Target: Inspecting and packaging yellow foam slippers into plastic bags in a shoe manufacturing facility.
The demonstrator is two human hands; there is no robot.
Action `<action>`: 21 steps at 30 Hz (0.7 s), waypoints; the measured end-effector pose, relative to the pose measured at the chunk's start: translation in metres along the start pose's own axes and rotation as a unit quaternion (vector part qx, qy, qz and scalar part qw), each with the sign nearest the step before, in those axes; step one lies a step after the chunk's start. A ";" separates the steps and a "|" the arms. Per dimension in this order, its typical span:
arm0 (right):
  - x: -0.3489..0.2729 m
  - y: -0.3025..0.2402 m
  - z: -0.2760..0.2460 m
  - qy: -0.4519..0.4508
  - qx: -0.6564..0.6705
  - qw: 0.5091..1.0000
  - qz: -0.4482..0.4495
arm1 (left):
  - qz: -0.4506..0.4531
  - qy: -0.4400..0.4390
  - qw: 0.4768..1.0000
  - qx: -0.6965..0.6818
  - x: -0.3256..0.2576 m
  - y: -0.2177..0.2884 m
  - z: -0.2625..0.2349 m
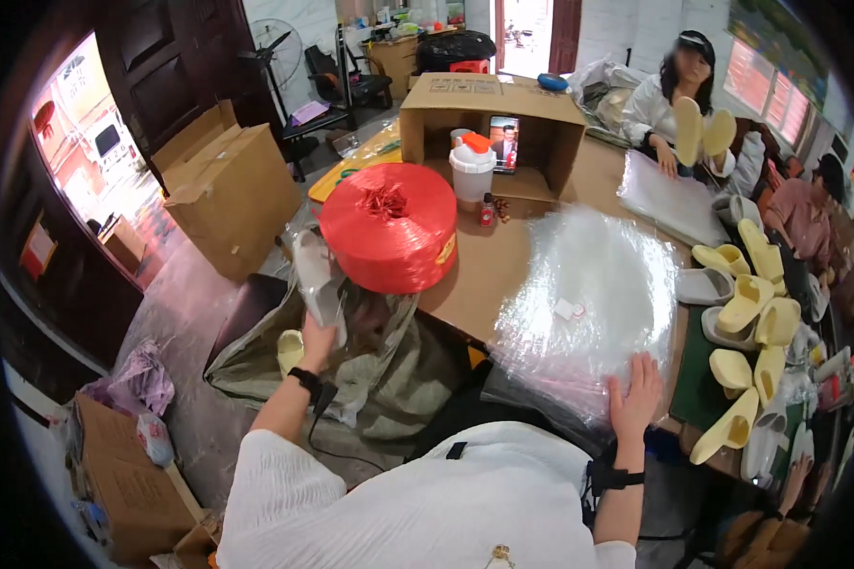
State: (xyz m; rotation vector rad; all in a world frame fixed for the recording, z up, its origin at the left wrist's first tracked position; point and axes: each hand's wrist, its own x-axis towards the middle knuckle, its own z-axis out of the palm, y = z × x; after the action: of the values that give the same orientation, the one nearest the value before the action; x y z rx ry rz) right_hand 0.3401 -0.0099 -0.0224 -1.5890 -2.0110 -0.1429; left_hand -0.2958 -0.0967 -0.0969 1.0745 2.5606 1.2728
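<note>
The left hand point(315, 334) grips a bagged slipper point(315, 284) over the open sack point(389, 365) off the surface's point(489, 270) left edge, seemingly dropping it in. The right hand point(634, 398) lies flat, holding nothing, on the bag stack point(588, 303) at the near edge; a fresh bag likely comes next.
</note>
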 end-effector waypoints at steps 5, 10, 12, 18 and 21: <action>0.001 0.002 0.006 0.013 0.003 1.000 -0.004 | -0.051 -0.162 0.969 -0.177 -0.003 -0.034 -0.050; -0.001 0.002 0.006 0.013 0.017 1.000 -0.001 | -0.091 -0.328 0.928 -0.152 -0.020 -0.012 -0.110; 0.000 0.001 0.006 0.016 0.022 1.000 0.001 | -0.151 -0.407 0.881 -0.189 -0.025 -0.029 -0.129; 0.002 0.001 0.008 0.019 0.017 1.000 -0.002 | -0.037 -0.585 0.810 0.017 -0.055 -0.083 -0.136; -0.001 0.002 0.007 0.022 0.009 1.000 0.000 | -0.115 -0.559 0.805 -0.159 -0.064 -0.051 -0.089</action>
State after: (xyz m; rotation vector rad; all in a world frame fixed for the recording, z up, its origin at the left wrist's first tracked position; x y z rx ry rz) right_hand 0.3399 -0.0073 -0.0297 -1.5604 -1.9744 -0.1573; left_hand -0.3079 -0.2168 -0.0900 0.9540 1.4430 0.6169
